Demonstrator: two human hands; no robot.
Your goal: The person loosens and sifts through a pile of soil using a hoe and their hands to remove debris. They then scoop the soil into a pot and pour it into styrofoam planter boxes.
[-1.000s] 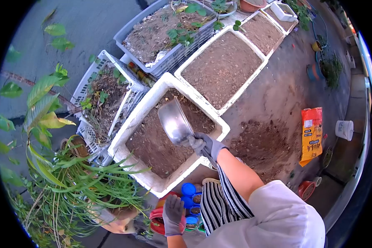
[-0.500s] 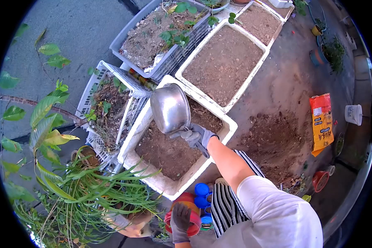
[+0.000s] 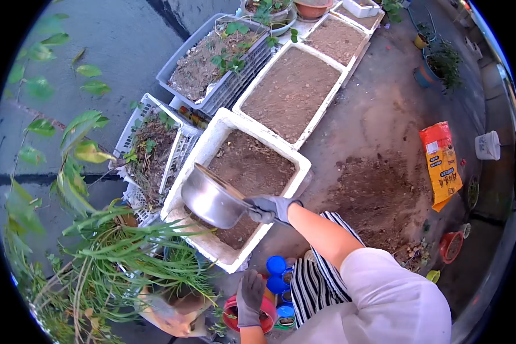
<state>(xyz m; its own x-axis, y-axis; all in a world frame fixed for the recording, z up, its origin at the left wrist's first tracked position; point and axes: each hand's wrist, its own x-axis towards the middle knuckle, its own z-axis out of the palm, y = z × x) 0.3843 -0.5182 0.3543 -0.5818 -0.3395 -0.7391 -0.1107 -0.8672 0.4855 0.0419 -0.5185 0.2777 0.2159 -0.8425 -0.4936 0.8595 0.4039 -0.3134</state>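
My right hand (image 3: 268, 208), in a grey glove, is closed round the handle of a metal pot (image 3: 214, 196). The pot is tilted over the near corner of a white foam box (image 3: 301, 166) that holds brown soil (image 3: 252, 163). Only a strip of the pot's inside shows, so its contents cannot be made out. My left hand (image 3: 250, 298), also gloved in grey, is over a red pot (image 3: 230, 314) at the bottom, its fingers stretched out and holding nothing.
More soil-filled foam boxes (image 3: 289, 89) run up to the right. Grey (image 3: 235, 86) and white (image 3: 133, 127) crates stand left of them. Long-leaved plants (image 3: 132, 258) crowd the lower left. Blue lids (image 3: 276, 265), an orange bag (image 3: 441, 166) and a white bucket (image 3: 487, 145) are on the ground.
The metal pot has come down and to the left in my right hand, from the box's far side to its near corner. My left hand stays low by the red pot.
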